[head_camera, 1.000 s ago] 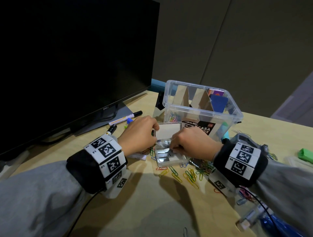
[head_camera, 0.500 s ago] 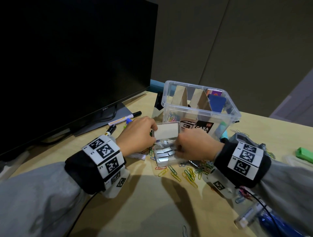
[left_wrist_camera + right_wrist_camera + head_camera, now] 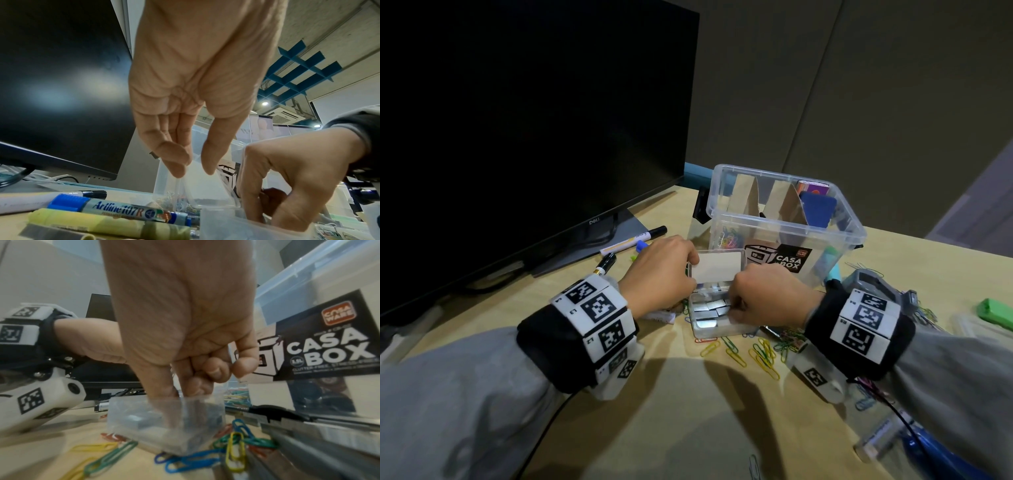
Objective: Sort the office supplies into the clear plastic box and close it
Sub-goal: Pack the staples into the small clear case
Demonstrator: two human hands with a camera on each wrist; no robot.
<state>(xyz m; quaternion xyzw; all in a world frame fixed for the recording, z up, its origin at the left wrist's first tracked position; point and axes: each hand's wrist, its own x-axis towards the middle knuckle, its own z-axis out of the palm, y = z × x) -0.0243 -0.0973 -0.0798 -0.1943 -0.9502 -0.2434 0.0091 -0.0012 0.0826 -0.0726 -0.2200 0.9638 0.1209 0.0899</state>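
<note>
At the left, a dark monitor [image 3: 524,113] stands on the worktop [image 3: 671,411], with markers [image 3: 633,238] lying in front of its base. The left hand [image 3: 659,274] pinches the raised lid [image 3: 717,267] of a small clear case [image 3: 719,318] between thumb and fingers [image 3: 174,155], holding it upright. The case sits on the worktop between both hands and holds silver staple strips [image 3: 710,308]. The right hand [image 3: 767,296] reaches into the case, fingers [image 3: 160,386] curled and bunched down among the strips; whether they actually grip one is hidden by the hand and blur. Coloured paper clips [image 3: 760,353] lie scattered just in front of the case. Behind it stands the clear plastic box [image 3: 784,222], open, with cardboard dividers, paper clips in its left section and a blue item at its right. A green object [image 3: 996,310] at the far right is cut off.
</note>
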